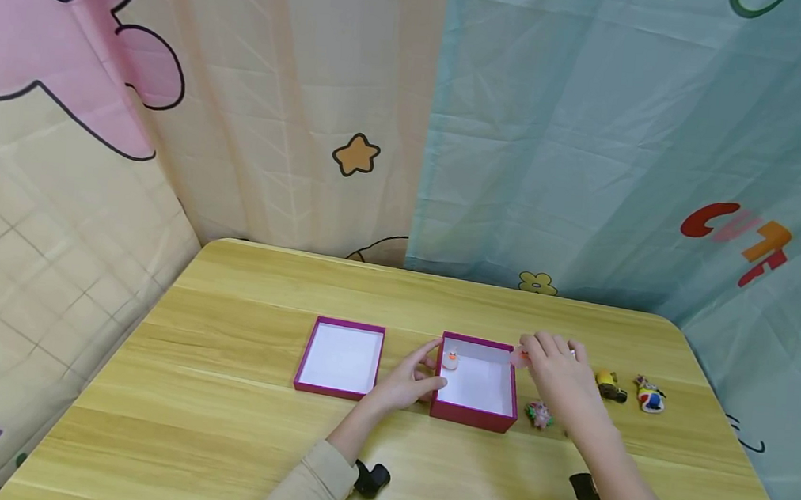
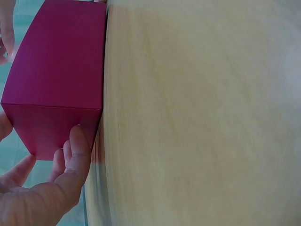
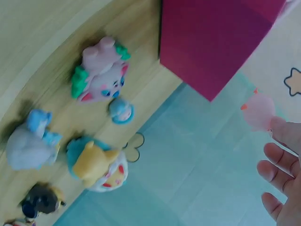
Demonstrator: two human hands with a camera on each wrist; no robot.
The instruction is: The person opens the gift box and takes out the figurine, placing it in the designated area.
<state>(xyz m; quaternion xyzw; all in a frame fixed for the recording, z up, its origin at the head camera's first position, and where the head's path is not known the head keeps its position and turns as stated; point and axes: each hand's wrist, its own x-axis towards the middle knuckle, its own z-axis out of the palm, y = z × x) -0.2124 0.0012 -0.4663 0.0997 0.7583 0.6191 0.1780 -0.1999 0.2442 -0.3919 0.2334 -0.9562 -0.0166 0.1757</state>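
An open magenta box (image 1: 472, 425) with a white inside stands on the table. My left hand (image 1: 403, 381) grips its left wall, with the thumb over the rim and fingers against the outside, as the left wrist view (image 2: 51, 197) also shows. Inside the box, near its left wall, lies a small pale duck figure (image 1: 451, 359) with an orange bill. Beyond the right rim, my right hand (image 1: 561, 375) pinches a translucent pink duck figure (image 3: 259, 112) between thumb and fingers. That figure is partly hidden by the hand in the head view (image 1: 520, 357).
The magenta-edged lid (image 1: 342, 358) lies left of the box. Several toy figures lie to the right: a pink-and-green one (image 1: 539, 415), a yellow one (image 1: 609, 386), a colourful one (image 1: 650, 396). Printed curtains (image 1: 560, 137) hang behind the wooden table (image 1: 213, 424).
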